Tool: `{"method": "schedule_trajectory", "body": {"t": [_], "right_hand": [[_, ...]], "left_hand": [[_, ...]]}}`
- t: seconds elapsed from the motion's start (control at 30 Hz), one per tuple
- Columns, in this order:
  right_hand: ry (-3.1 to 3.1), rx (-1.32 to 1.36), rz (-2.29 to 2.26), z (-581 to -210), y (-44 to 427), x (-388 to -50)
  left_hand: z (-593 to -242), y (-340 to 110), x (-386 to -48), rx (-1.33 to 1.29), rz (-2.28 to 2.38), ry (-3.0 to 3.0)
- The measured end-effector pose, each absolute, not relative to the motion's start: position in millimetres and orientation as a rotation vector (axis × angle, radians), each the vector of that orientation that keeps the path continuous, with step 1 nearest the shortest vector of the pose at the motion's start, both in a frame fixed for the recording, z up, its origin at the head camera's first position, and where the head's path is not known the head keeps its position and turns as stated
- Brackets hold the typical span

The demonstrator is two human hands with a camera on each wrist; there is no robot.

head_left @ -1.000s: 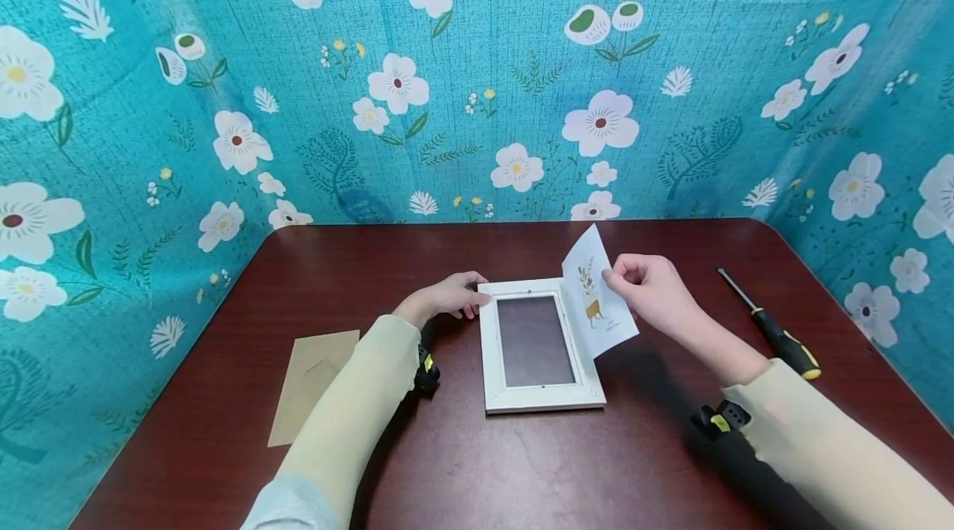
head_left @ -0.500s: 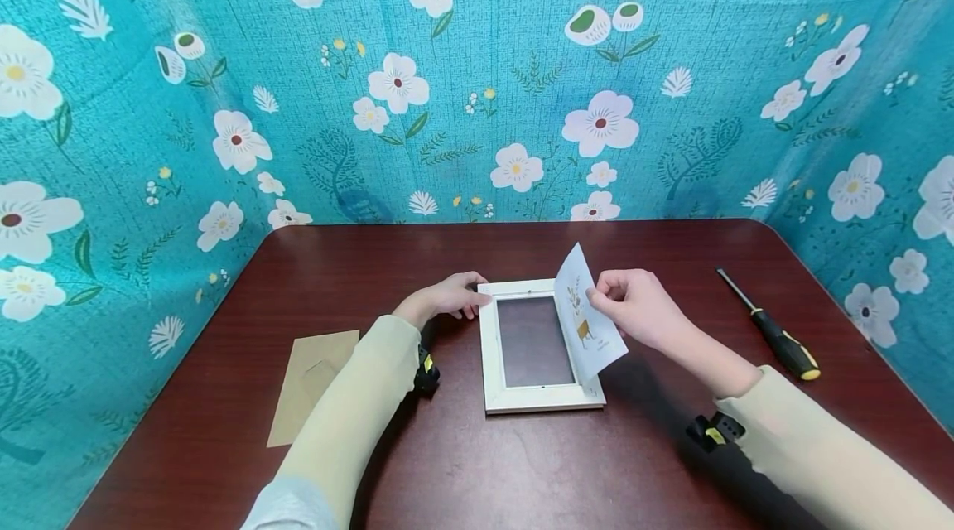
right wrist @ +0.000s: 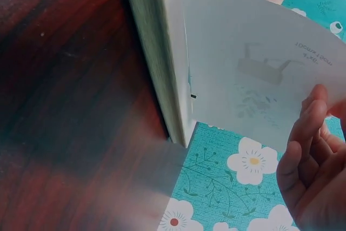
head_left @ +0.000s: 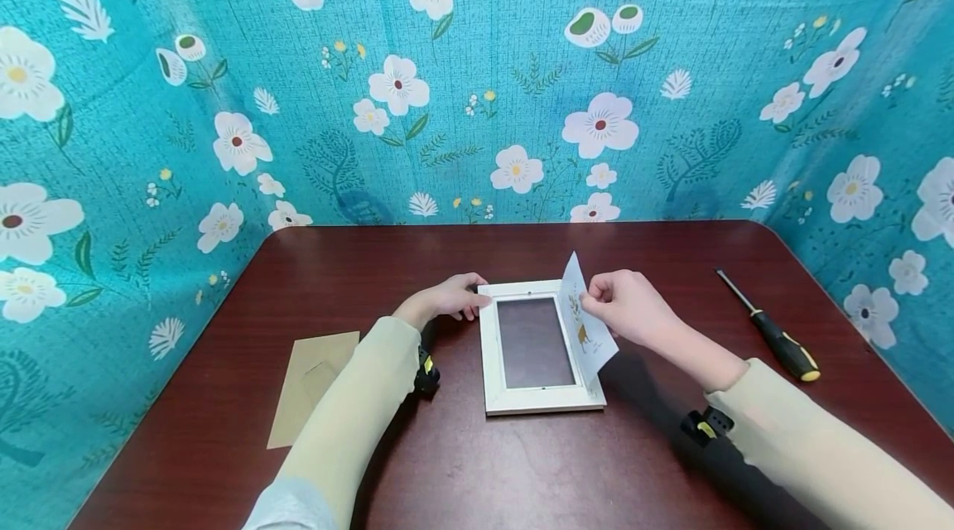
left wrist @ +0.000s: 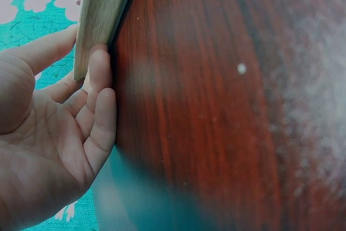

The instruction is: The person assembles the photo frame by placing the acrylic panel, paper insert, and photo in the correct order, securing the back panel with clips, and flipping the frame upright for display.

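A white picture frame [head_left: 495, 368] lies back up in the middle of the table, with dark glass or plastic in its opening. My left hand [head_left: 450, 296] grips its far left corner; in the left wrist view the thumb and fingers sit on either side of the frame's wooden edge [left wrist: 100, 20]. My right hand [head_left: 629, 310] pinches the right edge of a white paper card [head_left: 585, 327] printed with a brown plant picture. The card stands tilted along the frame's right side. From behind, in the right wrist view, the print shows faintly through the card [right wrist: 232, 41].
A brown backing board [head_left: 301, 381] with a stand lies on the table [head_left: 522, 472] at left, partly behind the left sleeve. To the right is a black and yellow screwdriver [head_left: 782, 339]. A blue flowered cloth [head_left: 462, 141] hangs behind the table.
My right hand has moved left and slightly lower with the card, which now stands steeper over the frame's right side. The left hand and the frame stay put.
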State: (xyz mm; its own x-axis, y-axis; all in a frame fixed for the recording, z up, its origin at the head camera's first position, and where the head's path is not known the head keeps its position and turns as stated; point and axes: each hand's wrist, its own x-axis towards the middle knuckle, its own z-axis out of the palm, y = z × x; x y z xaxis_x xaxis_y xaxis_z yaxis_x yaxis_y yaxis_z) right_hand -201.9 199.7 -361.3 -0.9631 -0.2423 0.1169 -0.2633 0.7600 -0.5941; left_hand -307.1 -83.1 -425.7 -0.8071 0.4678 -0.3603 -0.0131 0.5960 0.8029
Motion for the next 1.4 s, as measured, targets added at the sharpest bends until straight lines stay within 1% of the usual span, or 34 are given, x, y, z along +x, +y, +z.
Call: {"method": "schedule_trajectory", "body": {"t": [0.47, 0.9, 1.4], "right_hand": [[-2.907, 0.556, 0.77, -355.9, 170.0, -208.1], [-2.977, 0.628, 0.717, -373.3, 137.0, -207.4], [-2.958, 0.692, 0.729, -384.7, 125.8, -206.8]], "left_hand": [[-426.0, -83.5, -307.5, 0.358, 1.142, 2.286], [-429.2, -83.1, -309.0, 0.36, 1.139, 2.293], [-429.9, -83.0, -310.4, 0.339, 1.168, 2.271]]}}
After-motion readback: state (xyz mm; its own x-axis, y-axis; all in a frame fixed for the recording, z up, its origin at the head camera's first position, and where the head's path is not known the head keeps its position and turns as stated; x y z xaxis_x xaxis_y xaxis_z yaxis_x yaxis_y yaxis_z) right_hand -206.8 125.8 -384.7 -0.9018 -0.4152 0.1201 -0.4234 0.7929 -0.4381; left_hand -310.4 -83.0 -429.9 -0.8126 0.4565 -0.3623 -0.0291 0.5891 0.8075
